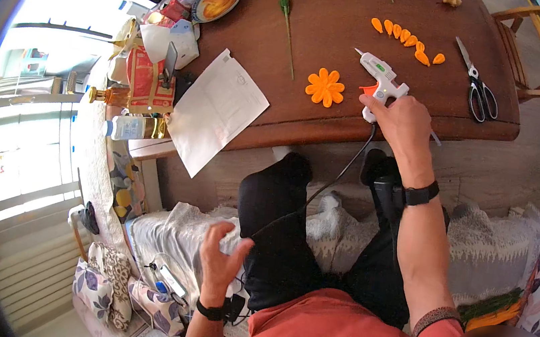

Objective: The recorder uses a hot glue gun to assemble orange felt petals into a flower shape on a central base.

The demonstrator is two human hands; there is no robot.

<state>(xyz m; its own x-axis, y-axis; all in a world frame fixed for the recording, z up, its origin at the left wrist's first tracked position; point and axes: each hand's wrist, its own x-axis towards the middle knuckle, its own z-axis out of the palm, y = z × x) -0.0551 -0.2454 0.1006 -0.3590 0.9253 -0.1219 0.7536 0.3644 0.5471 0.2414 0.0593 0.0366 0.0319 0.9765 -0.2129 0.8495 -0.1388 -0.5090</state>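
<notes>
White plastic w/ an orange trigger — that's your glue gun (380, 69), by the near edge of the brown surface (342, 16), just right of the orange flower (325, 88). Your right grip (402, 121) is closed round its handle end, thumb along the side near the trigger; the other fingers are mostly hidden, so can't tell how tight, or whether the gun is lifted or resting.

Your left grip (221, 263) looks empty, fingers loosely spread, near the black cord (361, 154) — can't tell if thumb & cord touch.

Handling, prob.: gun is light, stiff, sure to hold by the handle; nozzle may be hot, so keep fingertips off it, and the cord may tug a bit. Flower looks soft, light, easily crushed: take it by an outer petal edge. Loose orange petals (405, 35), beyond the gun, look small & pliable — pinch singly. Scissors (474, 76), far right, stiff metal: take by the black loops.
</notes>
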